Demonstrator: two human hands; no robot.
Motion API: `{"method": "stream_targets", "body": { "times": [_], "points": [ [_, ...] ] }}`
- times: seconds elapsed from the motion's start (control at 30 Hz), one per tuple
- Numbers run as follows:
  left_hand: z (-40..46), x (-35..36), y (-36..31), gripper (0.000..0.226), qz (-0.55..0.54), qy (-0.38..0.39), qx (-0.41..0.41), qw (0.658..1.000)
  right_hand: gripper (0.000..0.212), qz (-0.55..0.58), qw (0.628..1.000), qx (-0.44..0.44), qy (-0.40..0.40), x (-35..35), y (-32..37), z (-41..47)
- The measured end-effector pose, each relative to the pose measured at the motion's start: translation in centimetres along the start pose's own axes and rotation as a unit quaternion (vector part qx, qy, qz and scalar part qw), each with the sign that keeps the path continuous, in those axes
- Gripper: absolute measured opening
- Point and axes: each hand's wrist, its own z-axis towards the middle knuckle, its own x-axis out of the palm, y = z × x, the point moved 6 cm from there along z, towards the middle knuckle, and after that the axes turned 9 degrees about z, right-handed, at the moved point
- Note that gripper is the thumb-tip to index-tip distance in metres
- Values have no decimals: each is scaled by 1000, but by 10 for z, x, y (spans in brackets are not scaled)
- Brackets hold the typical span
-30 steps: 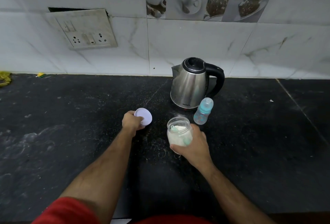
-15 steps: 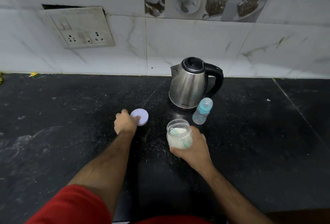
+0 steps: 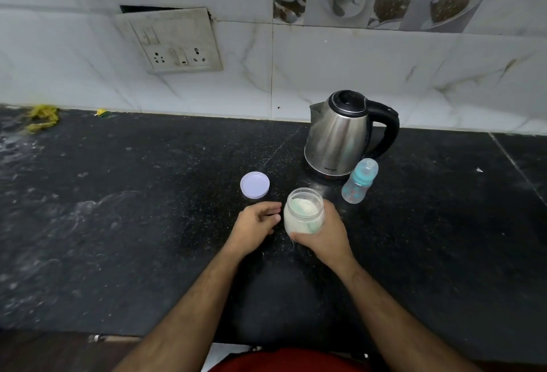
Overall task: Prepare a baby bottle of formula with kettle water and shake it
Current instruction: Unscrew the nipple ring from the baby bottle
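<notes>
Formula stage. Right hand [image 3: 324, 235] wraps the open clear glass jar of white powder [image 3: 303, 211] on the black stone table [image 3: 118, 238]; left hand [image 3: 255, 223] hovers empty, fingers loosely curled, near the round white lid [image 3: 255, 185]. The capped blue-teated baby bottle [image 3: 359, 181] stands beside the steel kettle [image 3: 340, 134]. Next, probably: uncap the bottle and scoop powder.

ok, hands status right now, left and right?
Left hand: open, empty, beside the jar.
Right hand: closed around the formula jar.

kettle [image 3: 337, 137] silver, black handle | bottle [image 3: 357, 182] teal cap | lid [image 3: 255, 185] lilac | counter [image 3: 118, 223] speckled black
</notes>
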Motion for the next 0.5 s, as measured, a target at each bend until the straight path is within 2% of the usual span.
{"method": "stream_targets", "body": {
  "times": [0.1, 0.37, 0.5],
  "points": [
    [-11, -5, 2, 36, -26, 20, 9, 999, 74, 20, 999, 20, 22, 14, 5, 3],
    [-22, -38, 3, 50, -19, -37, 18, 999, 80, 34, 998, 18, 57, 58, 16, 12],
    [-18, -46, 5, 47, -22, -54, 16, 998, 81, 27, 997, 3, 73, 67, 24, 14]
  ]
}}
